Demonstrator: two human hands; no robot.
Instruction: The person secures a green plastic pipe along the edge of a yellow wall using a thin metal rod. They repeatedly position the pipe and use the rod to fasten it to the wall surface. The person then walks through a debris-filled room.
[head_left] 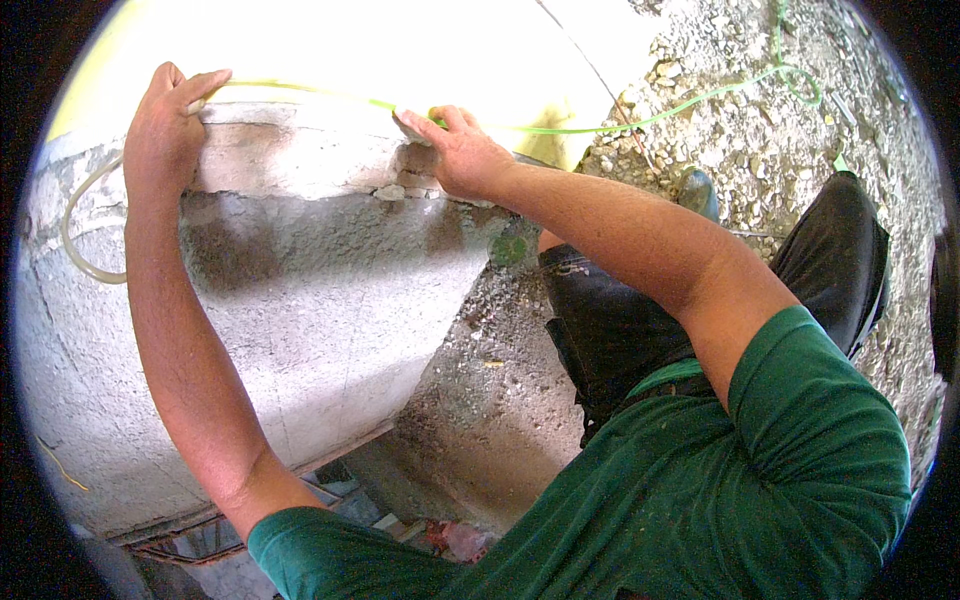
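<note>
My left hand (165, 130) is closed at the far left, above a ledge of rough masonry. A short pale end, apparently of the whitish flexible tube (68, 225), pokes out between its fingers. The tube loops down left of my wrist and passes behind my forearm. From my left fingertips a thin yellow-green wire (300, 88) runs nearly straight to my right hand (460, 150). My right fingers are pinched round that wire near the ledge's right part. Beyond them the wire trails right across the gravel. Whether it enters the tube is hidden by my left fingers.
Below the ledge stands a rough grey concrete wall (330, 300), with a bright, overexposed surface beyond. Stony ground (720, 130) lies to the right, under my dark-trousered legs (830, 250) and a shoe (697, 192). A small green plant (508, 248) grows by the wall's corner.
</note>
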